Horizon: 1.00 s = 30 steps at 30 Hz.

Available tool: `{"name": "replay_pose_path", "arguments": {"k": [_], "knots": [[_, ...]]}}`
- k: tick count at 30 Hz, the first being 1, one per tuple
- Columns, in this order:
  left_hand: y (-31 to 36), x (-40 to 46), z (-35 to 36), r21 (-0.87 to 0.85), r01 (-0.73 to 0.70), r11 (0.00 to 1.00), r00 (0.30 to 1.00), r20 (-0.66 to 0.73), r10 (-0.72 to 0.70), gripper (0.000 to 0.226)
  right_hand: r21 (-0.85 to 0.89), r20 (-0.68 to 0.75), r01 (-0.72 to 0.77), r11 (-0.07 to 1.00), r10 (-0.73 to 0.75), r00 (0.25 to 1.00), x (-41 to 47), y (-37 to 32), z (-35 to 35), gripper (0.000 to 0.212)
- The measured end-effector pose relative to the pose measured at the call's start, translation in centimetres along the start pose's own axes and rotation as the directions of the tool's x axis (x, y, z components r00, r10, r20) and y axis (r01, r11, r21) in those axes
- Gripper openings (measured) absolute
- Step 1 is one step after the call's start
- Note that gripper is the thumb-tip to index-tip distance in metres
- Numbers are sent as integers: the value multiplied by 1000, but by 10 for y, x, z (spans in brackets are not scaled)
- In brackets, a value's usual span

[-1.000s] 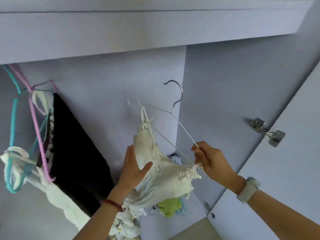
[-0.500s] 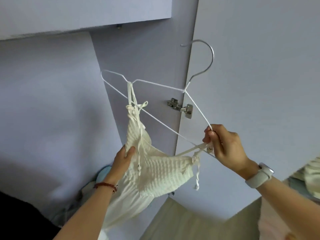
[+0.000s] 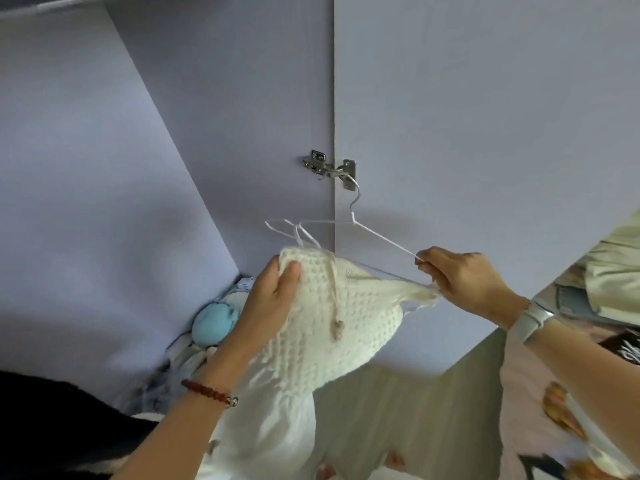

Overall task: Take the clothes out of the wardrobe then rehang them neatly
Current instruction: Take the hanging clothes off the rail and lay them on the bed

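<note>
The right hand (image 3: 465,280) has its grip pinched on the lower right corner of a thin white wire hanger (image 3: 377,239), fingers curled over the wire and over a thin strap end of the cream waffle-knit top (image 3: 341,318) that meets it there. The left hand (image 3: 268,299) has its grip pressed together on the top's upper left edge, thumb on the front of the knit and fingers behind it. The top hangs between the two hands, its thin straps looped over the hanger's left end, a drawstring with a small bead dangling down its front. Its lower, smoother white fabric drops toward the bottom of the view.

The hanger is tilted, its metal hook reaching up just beside the silver metal hinge (image 3: 330,168) of the pale lilac wardrobe door (image 3: 485,133); whether hook and hinge touch cannot be told. A red beaded bracelet (image 3: 209,393) circles the left wrist, a white watch (image 3: 531,317) the right.

Low inside the wardrobe, behind the left hand, lies a light blue rolled cloth (image 3: 213,322) among other folded pieces. A black garment (image 3: 52,417) fills the lower left corner.
</note>
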<state>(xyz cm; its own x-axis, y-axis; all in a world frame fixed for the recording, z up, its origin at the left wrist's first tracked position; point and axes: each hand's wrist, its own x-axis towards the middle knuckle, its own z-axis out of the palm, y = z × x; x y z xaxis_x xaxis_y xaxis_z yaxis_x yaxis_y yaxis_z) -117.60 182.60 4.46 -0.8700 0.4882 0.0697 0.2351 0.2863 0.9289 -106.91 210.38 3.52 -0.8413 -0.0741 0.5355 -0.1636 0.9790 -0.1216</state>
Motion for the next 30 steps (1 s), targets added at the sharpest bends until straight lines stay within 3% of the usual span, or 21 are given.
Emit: {"name": "replay_pose_path", "arguments": {"k": [4, 9, 18, 23, 26, 30], "knots": [[7, -10, 42, -27, 42, 999, 997, 72, -40, 37, -18, 80, -59, 998, 61, 995, -49, 17, -11, 37], [13, -22, 124, -10, 58, 998, 944, 327, -52, 39, -119, 160, -185, 976, 203, 966, -127, 52, -49, 34], [90, -27, 319, -18, -9, 1000, 716, 698, 19, 30, -260, 174, -499, 826, 549, 818, -301, 133, -161, 34], [138, -30, 416, -91, -3, 996, 609, 790, 74, 16, -271, 40, -665, 696, 698, 715, -368, 163, -209, 32], [160, -18, 458, -96, 23, 995, 620, 782, 61, 19, -239, -114, -777, 582, 778, 618, -385, 182, -223, 19], [175, 9, 494, -55, 9, 998, 719, 694, 32, 20, -127, -248, -865, 486, 829, 502, -382, 211, -232, 17]]}}
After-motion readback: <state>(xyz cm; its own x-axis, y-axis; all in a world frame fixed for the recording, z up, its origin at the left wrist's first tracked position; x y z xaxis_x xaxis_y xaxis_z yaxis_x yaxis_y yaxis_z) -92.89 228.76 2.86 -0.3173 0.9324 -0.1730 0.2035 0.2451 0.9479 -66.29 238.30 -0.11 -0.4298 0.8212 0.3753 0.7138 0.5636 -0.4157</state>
